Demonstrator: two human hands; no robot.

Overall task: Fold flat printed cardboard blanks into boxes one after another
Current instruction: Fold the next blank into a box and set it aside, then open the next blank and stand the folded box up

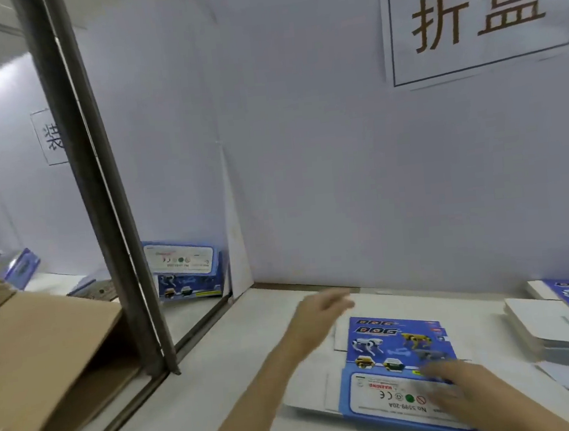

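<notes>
Right hand (463, 392) lies with straight, spread fingers on the flat printed blank (392, 360), which rests near the front edge of the bench (223, 392). Left hand (319, 312) is blurred, with relaxed fingers apart, over the blank's far left corner. At the right edge of the bench lies a stack of blanks (544, 330). One folded box (186, 268) stands in the back left corner, beside a metal post (102, 197).

the left forearm (256, 386) stretches bare, forward and up, to the left hand (319, 317), whose fingers lie loosely straight and blurred. the right hand (464, 394) sits lower and nearer, palm down, fingers spread and pointing left.
</notes>
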